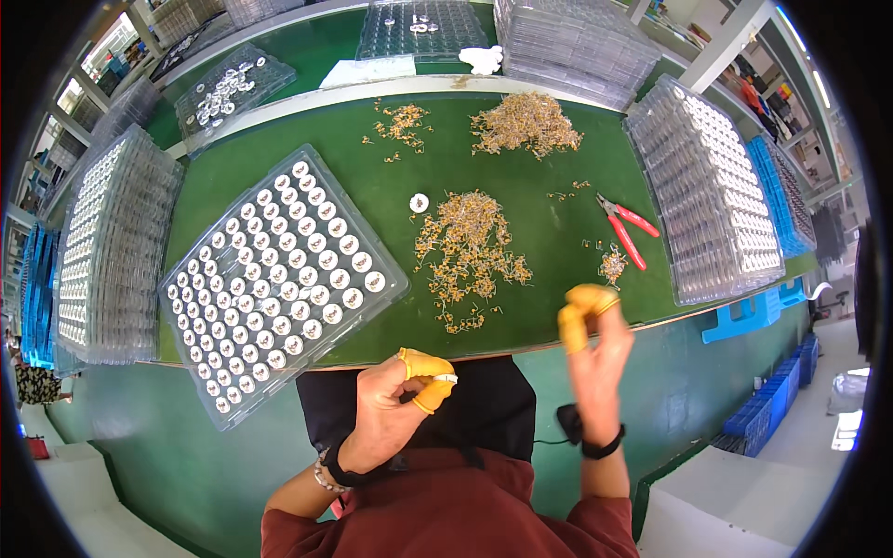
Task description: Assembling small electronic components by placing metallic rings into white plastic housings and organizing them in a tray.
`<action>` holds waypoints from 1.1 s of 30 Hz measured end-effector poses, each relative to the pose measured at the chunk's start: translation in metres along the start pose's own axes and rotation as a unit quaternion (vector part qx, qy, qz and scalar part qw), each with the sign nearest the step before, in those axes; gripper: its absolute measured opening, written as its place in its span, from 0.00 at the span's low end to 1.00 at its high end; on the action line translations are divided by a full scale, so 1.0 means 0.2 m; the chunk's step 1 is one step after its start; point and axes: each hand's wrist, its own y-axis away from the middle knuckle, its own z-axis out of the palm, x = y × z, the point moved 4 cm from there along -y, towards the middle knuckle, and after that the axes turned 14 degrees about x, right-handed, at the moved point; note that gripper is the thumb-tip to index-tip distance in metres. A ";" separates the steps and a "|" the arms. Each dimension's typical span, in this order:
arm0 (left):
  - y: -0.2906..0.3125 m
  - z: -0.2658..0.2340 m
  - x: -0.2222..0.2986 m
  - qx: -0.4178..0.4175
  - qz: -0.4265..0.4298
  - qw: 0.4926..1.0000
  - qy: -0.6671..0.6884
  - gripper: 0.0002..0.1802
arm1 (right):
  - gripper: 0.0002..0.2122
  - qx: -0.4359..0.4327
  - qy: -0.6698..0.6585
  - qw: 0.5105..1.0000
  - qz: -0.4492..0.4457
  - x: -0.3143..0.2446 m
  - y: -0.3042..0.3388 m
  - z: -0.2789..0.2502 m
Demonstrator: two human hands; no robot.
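Landmark: the green bench (391, 200), with everything below placed from it.
Left hand (395, 409): raised over the near edge of the bench, above the dark lap; yellow finger covers on thumb and forefinger, the grip closed on a small white ring (446, 378).
Right hand (595, 349): lifted just off the near right edge of the bench, yellow covers on the fingertips (573, 325); the covered tips are pressed together, and whether they pinch anything is too small to tell.
Clear tray (279, 279): lies tilted on the left half of the bench, its pockets filled with rows of white round pieces, one corner hanging over the near edge.
Loose pile (468, 251): small yellowish bits spread at the bench's middle, just ahead of both hands; a lone white round piece (419, 202) sits at its far left side.
Second pile (526, 126): denser heap at the far side of the bench.
Red-handled cutters (625, 225): lying right of the middle pile.
Stacked clear trays (707, 195): right end of the bench; another stack (107, 251) off the left end.
Blue crates (37, 298): beyond the left stack.
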 end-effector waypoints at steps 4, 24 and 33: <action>0.01 0.03 0.02 -0.053 -0.089 0.990 0.097 0.09 | 0.14 0.072 0.226 0.956 -0.174 0.16 -0.26 -0.20; -0.04 0.06 0.01 -0.083 -0.146 0.971 0.171 0.06 | 0.30 -0.091 0.395 0.887 -0.223 0.49 -0.57 -0.20; -0.04 0.05 -0.03 -0.089 -0.179 0.956 0.213 0.08 | 0.30 -0.122 0.381 0.897 -0.187 0.43 -0.59 -0.18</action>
